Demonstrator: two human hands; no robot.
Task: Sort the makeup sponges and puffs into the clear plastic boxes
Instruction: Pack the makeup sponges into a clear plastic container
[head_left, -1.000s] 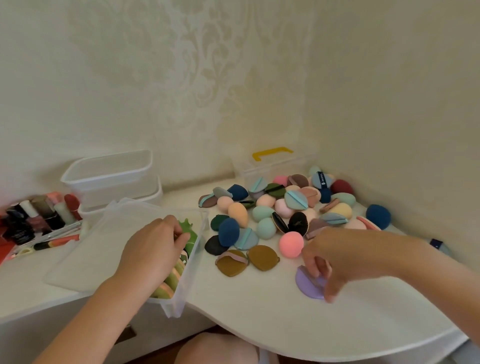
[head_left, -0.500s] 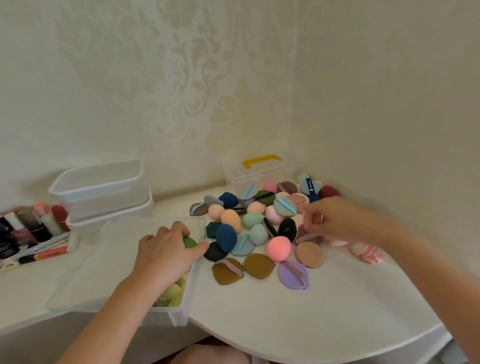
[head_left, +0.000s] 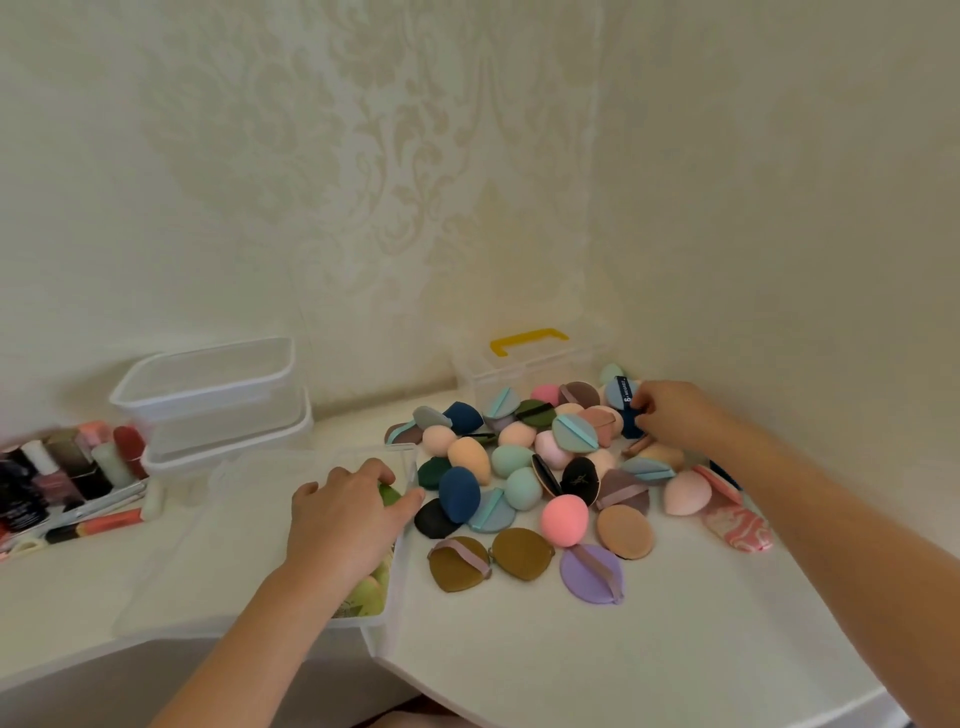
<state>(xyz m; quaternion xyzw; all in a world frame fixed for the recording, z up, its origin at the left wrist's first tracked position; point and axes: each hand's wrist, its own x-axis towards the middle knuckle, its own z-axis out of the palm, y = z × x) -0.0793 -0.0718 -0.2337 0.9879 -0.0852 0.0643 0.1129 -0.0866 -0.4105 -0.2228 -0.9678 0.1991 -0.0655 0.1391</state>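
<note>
- The left hand lies over the open clear plastic box at the near edge of the white desk; its grip is curled round a green egg-shaped sponge just inside the box's far corner; pale green sponges show under the wrist.
- The right hand reaches to the far side of the pile of coloured sponges and puffs, close to the wall; its grip pinches a dark blue puff, which lies among its neighbours, not yet lifted.
- The step in hand looks double: seating a sponge in the box while picking the next piece; most of the pile is unsorted, so the task seems early.
- The next move calls for drawing the puff clear without dragging those touching it, then choosing a home; two stacked clear tubs and a clear case with a yellow handle stand behind; which one takes puffs I cannot tell.
</note>
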